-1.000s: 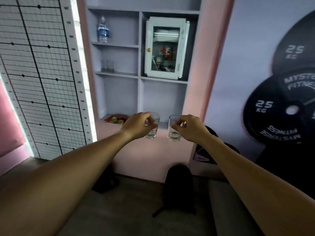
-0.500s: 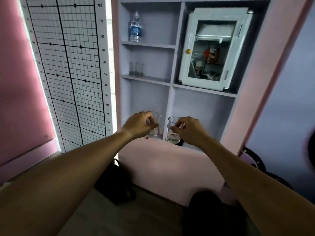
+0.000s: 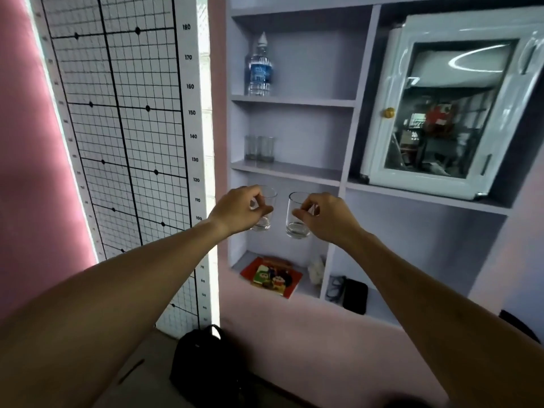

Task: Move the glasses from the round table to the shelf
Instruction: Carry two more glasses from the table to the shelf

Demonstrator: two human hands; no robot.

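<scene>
From the head view, both arms reach forward toward the shelf (image 3: 290, 170), a pale lilac unit set into a pink wall, and each hand carries one clear glass.

The left hand (image 3: 238, 209) pinches the left glass (image 3: 266, 213) from its left side, thumb and fingertips curled onto the wall just below the rim. The glass hangs upright to the right of the grip, its thick base below the fingers and clear of any surface.

The right hand (image 3: 326, 216) holds the right glass (image 3: 297, 217) the same way from the opposite side, fingers curled round its upper wall. That glass sits to the left of the grip, upright, with its base lower than the knuckles. The two glasses are near each other but apart, both in the air in front of the compartment beneath the middle board.

On that middle board stand the shelved glasses (image 3: 260, 148), close together near the left wall. One level up stands a water bottle (image 3: 259, 67). A white cabinet (image 3: 441, 110) with a glass door fills the compartment to the right. On the bottom board lie a colourful booklet (image 3: 272, 275), spectacles (image 3: 335, 287) and a black case (image 3: 356, 295). A height chart (image 3: 123, 128) covers the wall on the left, and a black bag (image 3: 206, 369) sits on the floor.
</scene>
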